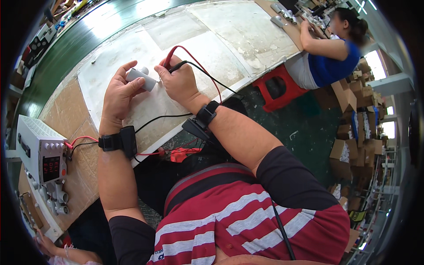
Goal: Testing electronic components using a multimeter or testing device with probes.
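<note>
My left hand (pixel 115 98) holds a light grey cylindrical part (pixel 147 82) between thumb and fingers, above the white-covered table (pixel 168 37). A short rounded stub (pixel 143 70) sticks out of the part's side. Close to its right end, my right hand (pixel 180 85) is closed around a red test probe (pixel 168 56) and a black test probe (pixel 178 66). The probe tips point at that end of the part; whether they touch it I cannot tell. Their red and black leads (pixel 204 70) loop back over my right wrist. Both wrists wear black strapped devices.
A bench power supply (pixel 37 148) with a lit red display stands at the left, leads plugged in. Several grey fittings (pixel 55 196) lie beside it. Across the table's far right, another person (pixel 331 62) works near a red stool (pixel 278 88). Cardboard boxes (pixel 346 95) are stacked beyond.
</note>
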`<state>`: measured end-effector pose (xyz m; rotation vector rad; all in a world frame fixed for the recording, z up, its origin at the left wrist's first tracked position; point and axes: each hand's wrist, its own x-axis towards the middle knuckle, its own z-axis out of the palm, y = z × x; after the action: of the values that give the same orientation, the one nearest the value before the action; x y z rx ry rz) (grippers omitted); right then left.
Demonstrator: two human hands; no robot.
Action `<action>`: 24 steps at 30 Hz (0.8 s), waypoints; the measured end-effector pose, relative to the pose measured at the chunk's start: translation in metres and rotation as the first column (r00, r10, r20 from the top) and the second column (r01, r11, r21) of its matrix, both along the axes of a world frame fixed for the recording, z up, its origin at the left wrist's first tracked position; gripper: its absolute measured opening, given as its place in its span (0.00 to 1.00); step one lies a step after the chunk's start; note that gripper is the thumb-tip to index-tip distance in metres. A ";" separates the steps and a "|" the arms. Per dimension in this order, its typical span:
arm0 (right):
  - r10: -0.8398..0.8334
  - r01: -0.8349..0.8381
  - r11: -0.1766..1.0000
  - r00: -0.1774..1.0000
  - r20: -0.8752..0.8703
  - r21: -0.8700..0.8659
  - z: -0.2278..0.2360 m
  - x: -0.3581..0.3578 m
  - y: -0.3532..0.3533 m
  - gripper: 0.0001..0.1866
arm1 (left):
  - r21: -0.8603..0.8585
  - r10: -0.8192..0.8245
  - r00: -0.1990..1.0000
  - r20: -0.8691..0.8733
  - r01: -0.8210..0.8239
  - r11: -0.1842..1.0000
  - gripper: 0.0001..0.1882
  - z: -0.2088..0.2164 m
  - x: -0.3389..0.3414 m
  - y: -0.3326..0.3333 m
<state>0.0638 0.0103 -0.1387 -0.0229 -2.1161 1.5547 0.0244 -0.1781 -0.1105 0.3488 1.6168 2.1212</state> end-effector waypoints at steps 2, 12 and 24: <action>-0.005 0.005 1.000 1.000 0.023 -0.001 -0.002 -0.002 0.000 0.07 | 0.009 0.008 1.000 0.002 -0.008 1.000 0.32 -0.001 0.001 0.000; -0.045 0.047 0.998 0.998 -0.047 0.044 -0.003 -0.002 -0.002 0.08 | 0.013 0.016 1.000 -0.010 -0.016 1.000 0.31 -0.003 0.000 0.002; 0.084 0.043 0.784 0.981 0.175 -0.619 0.024 0.014 0.050 0.09 | 0.056 0.091 0.995 -0.036 -0.089 0.994 0.25 0.023 0.019 -0.023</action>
<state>0.0780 0.0602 -0.1147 -0.3975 -1.6301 2.2798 0.0438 -0.2014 -0.0878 0.3425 1.6269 2.2423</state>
